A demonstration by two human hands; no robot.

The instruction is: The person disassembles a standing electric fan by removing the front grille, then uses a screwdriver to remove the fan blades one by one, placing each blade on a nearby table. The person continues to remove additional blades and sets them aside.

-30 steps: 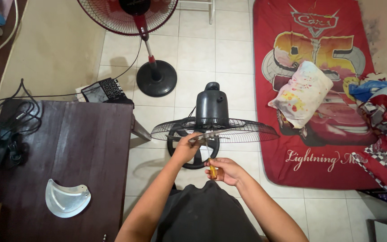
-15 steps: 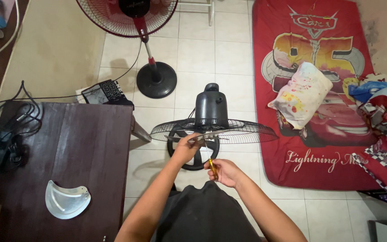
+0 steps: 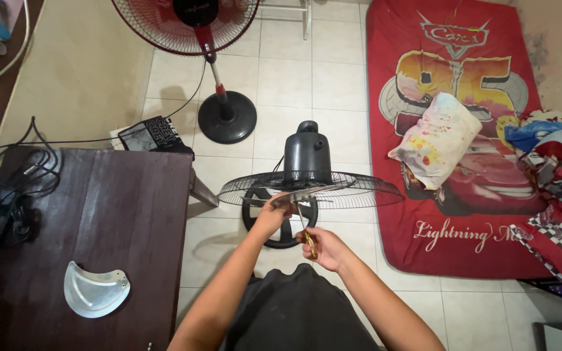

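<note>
Right hand [image 3: 326,249] closed around yellow-handled screwdriver [image 3: 306,232], shaft angled up to metal fan blade [image 3: 307,193]. Left hand [image 3: 272,214] pinching blade's near edge, arm stretched forward over the lap. Risk judged: tip slipping off and striking fingers, or blade twisting free. Beyond, black desk fan [image 3: 307,156] and rear grille [image 3: 359,190]; spare blade [image 3: 95,297] on dark table [image 3: 138,214].
</note>
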